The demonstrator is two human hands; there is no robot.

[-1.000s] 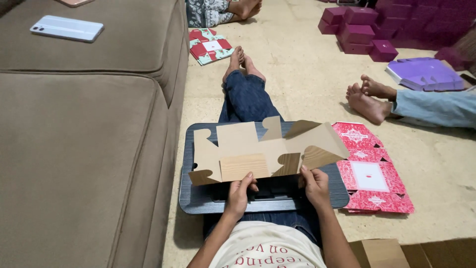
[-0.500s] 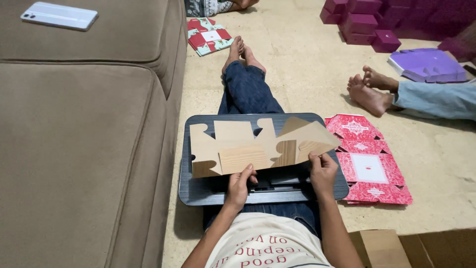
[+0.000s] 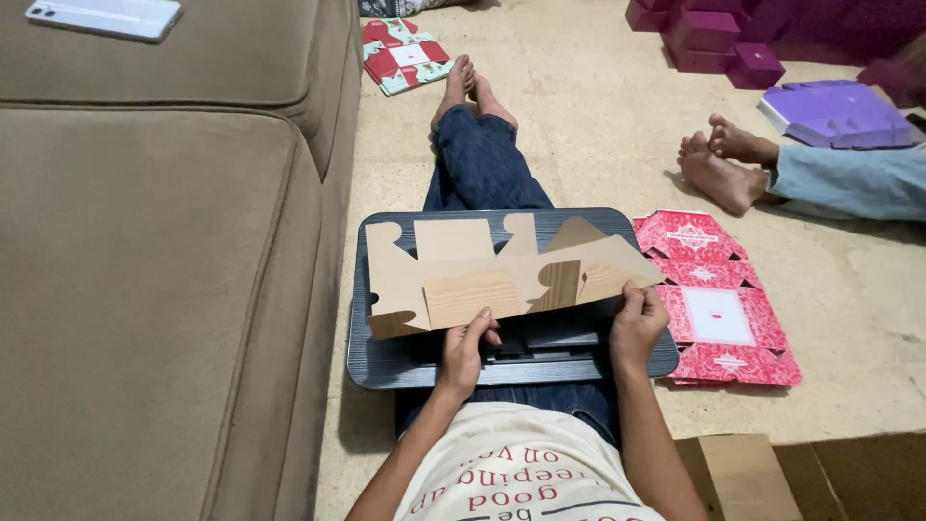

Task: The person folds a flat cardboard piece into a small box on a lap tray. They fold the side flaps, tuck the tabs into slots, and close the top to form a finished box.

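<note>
Head view: a person sits on the floor (image 3: 598, 125) with legs stretched out and a dark lap desk (image 3: 386, 362) across the thighs. On it lies a flat cardboard blank (image 3: 463, 275), brown side up, its tabs and flaps spread out to the left and top. The left hand (image 3: 465, 349) pinches the blank's near edge, thumb on top of a folded-over panel. The right hand (image 3: 635, 326) grips the blank's right end, fingers curled around the edge, where a flap stands lifted and partly folded over. Both hands are closed on the blank, not spread.

By my reading the step in hand is folding the blank along its creases, with the right side begun and the left side flat. The next move would call for pressing the raised flap down along its crease while the left hand keeps the blank from sliding on the desk.

Just right of the desk, on the floor, is a stack of flat red blanks (image 3: 719, 309) with white panels. Another red and green stack (image 3: 405, 53) lies near the person's feet. A brown sofa (image 3: 164, 289) fills the left, with a white phone (image 3: 104, 17) on its far cushion. At right, another person's bare feet (image 3: 719, 164) rest on the floor beside a purple blank (image 3: 834, 111); purple boxes (image 3: 709, 34) stand beyond, possibly finished ones, though they are too far to tell. A brown carton (image 3: 743, 473) sits at the bottom right
</note>
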